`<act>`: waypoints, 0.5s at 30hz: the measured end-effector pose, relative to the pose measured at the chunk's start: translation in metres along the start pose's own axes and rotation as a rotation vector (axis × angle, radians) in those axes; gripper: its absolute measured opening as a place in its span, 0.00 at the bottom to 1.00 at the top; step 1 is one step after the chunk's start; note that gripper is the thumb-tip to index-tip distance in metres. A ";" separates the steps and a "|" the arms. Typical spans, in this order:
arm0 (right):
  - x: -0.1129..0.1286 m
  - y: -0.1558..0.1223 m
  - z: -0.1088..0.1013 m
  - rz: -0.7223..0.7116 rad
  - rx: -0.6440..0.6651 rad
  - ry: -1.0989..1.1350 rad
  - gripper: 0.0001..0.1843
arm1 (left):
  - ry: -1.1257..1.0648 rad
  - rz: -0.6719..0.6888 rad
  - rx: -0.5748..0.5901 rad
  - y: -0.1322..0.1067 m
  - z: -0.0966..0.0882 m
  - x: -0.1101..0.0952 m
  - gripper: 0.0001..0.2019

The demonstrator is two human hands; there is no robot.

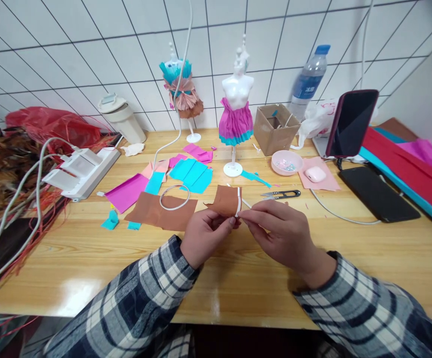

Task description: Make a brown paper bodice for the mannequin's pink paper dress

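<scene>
My left hand [202,234] pinches the lower edge of a small brown paper piece [226,200] held just above the wooden table [238,278]. My right hand [281,233] pinches a thin white strip [238,203] that runs along the right edge of that brown piece. Both hands meet at the middle of the table. A larger brown paper sheet [152,211] lies to the left with a white ring [174,197] on it. Small snips [281,194] lie just beyond my right hand.
Two small mannequins stand at the back: one in a pink and teal paper skirt [235,124], one in teal and brown [181,92]. Pink and teal paper scraps [191,174], a pink dish [286,162], a cardboard box [274,128], a water bottle [308,79], two phones [351,123] and a power strip [81,169] surround them.
</scene>
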State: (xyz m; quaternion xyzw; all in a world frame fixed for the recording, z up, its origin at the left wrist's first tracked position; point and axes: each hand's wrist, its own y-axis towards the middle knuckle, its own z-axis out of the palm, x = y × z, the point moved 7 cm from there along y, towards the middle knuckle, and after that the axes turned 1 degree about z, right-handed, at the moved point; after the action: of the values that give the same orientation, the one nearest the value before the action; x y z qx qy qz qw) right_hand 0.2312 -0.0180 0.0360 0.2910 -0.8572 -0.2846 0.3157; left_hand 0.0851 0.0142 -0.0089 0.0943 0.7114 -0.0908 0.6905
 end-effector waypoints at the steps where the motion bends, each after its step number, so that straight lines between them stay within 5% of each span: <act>1: 0.001 0.000 0.002 -0.006 0.019 -0.002 0.10 | -0.004 0.004 0.007 0.000 0.001 0.000 0.14; 15: -0.005 -0.003 0.012 0.081 0.098 0.077 0.11 | -0.018 -0.024 0.027 0.002 -0.002 0.005 0.14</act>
State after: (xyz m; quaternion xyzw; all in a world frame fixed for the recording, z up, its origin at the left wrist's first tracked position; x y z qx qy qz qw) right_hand 0.2268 -0.0128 0.0248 0.2818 -0.8684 -0.2177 0.3451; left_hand 0.0841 0.0170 -0.0133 0.0942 0.7051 -0.1092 0.6943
